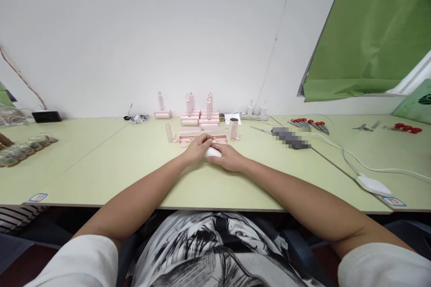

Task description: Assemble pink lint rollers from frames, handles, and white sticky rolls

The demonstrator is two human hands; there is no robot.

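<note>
In the head view, both my hands are over the table's middle, closed around a smooth, white, rounded object [213, 152]. My left hand [198, 148] grips it from the left, its fingers reaching over the top. From the other side my right hand [228, 157] wraps it, with the fingers curled in. Part of the object is hidden, so its exact kind is unclear. Just beyond lies a long, open pink case [186, 139], partly covered by my hands. A pale pink bottle-like tube [169, 133] stands left of it, and another tube [233, 132] with a brown top stands right.
Pink boxes [190, 122] topped with upright pink tubes [209, 108] stand near the wall. A power strip [256, 117] is behind. To the right lie a pixelated dark tool [291, 138], red-ended tools [316, 125] and a white device [373, 184] with cable. Wrapped items [27, 145] sit left.
</note>
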